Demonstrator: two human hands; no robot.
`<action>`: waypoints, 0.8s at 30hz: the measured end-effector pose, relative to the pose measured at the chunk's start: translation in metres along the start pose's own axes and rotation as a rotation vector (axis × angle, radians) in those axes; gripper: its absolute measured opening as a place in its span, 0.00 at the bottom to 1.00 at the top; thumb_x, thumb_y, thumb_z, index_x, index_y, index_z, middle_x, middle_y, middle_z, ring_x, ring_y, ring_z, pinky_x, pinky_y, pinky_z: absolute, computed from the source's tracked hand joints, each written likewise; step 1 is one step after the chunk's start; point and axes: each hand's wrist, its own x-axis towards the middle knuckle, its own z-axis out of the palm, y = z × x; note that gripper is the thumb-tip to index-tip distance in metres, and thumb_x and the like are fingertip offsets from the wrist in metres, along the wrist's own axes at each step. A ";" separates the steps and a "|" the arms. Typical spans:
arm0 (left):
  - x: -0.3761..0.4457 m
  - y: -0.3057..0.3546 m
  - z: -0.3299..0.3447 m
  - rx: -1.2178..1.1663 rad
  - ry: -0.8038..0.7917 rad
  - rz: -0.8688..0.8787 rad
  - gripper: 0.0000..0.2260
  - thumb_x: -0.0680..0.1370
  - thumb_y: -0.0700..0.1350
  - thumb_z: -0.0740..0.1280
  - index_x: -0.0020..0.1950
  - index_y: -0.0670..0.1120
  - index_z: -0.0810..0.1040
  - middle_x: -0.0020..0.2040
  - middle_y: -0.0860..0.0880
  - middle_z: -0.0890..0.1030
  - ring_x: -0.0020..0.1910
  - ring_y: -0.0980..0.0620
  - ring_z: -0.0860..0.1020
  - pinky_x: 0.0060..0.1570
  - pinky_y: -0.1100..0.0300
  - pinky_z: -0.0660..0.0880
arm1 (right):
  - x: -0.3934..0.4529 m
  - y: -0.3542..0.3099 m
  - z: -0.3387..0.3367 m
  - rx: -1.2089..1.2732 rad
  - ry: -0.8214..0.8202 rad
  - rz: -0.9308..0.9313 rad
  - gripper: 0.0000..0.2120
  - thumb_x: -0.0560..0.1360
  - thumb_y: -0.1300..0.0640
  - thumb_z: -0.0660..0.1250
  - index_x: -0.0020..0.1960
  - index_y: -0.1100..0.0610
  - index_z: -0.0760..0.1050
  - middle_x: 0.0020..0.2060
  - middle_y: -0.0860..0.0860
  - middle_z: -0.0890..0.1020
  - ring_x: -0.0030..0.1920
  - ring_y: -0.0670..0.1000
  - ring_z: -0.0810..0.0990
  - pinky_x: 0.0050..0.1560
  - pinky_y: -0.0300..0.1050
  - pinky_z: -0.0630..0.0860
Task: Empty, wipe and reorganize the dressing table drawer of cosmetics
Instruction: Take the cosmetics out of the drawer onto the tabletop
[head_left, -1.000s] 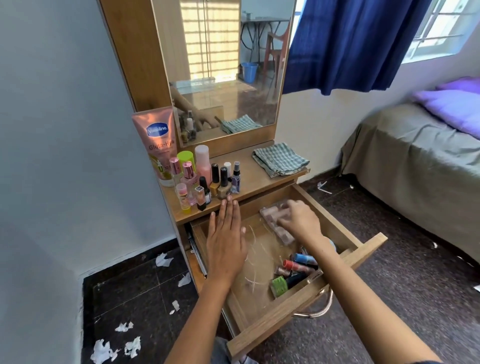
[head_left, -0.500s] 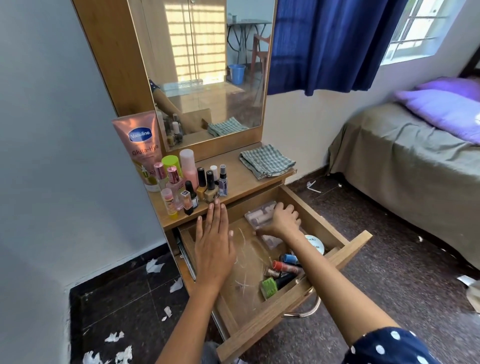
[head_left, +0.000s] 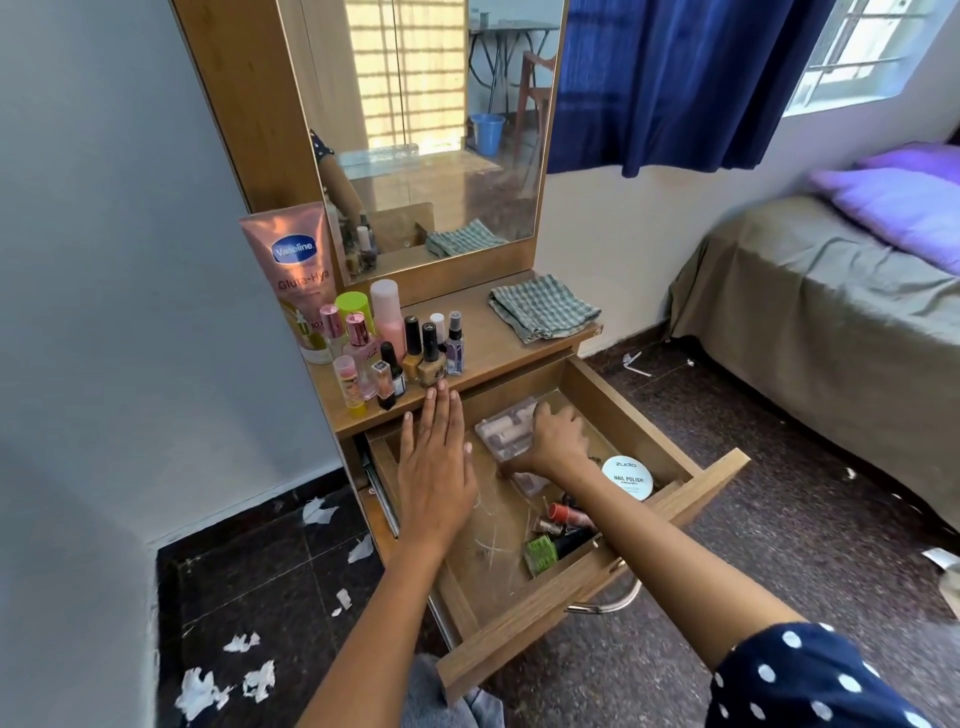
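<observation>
The wooden drawer (head_left: 670, 415) of the dressing table stands pulled out. My right hand (head_left: 558, 439) is inside it, fingers closed on a clear plastic case (head_left: 506, 428) of pale cosmetics at the back. My left hand (head_left: 436, 462) hovers flat with fingers straight over the drawer's left side, holding nothing. A round white nail polish remover tub (head_left: 627, 478), a red tube (head_left: 569, 514) and a green-capped bottle (head_left: 543, 553) lie at the drawer's front right. Several bottles (head_left: 415, 348) and a pink Vaseline tube (head_left: 293, 270) stand on the tabletop.
A folded checked cloth (head_left: 543, 309) lies on the tabletop at the right. A mirror (head_left: 431, 130) rises behind. A bed (head_left: 831, 291) with a purple pillow stands to the right. Torn white paper scraps (head_left: 218, 680) litter the dark floor at the left.
My right hand has shifted its hold on the clear case at the back of the drawer, which uncovered the white tub. My left hand stays flat over the drawer.
</observation>
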 end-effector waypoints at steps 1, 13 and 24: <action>0.000 0.000 -0.001 -0.001 -0.001 0.001 0.28 0.80 0.44 0.58 0.77 0.42 0.51 0.78 0.46 0.49 0.76 0.52 0.44 0.74 0.51 0.41 | -0.001 0.000 -0.001 0.004 0.007 -0.013 0.49 0.60 0.41 0.78 0.73 0.56 0.58 0.67 0.61 0.64 0.68 0.63 0.64 0.64 0.63 0.70; 0.000 -0.001 0.000 0.022 0.022 0.020 0.27 0.79 0.43 0.60 0.76 0.41 0.55 0.77 0.44 0.53 0.76 0.49 0.49 0.73 0.51 0.42 | -0.053 0.007 -0.051 0.256 0.257 -0.147 0.41 0.56 0.34 0.75 0.62 0.52 0.68 0.57 0.55 0.72 0.57 0.55 0.69 0.55 0.53 0.74; 0.000 -0.002 0.004 0.050 0.033 0.009 0.26 0.78 0.46 0.52 0.76 0.40 0.55 0.77 0.44 0.53 0.76 0.50 0.49 0.73 0.49 0.46 | 0.004 -0.048 -0.094 0.181 0.396 -0.130 0.46 0.59 0.33 0.74 0.67 0.58 0.65 0.63 0.61 0.71 0.65 0.63 0.68 0.62 0.60 0.71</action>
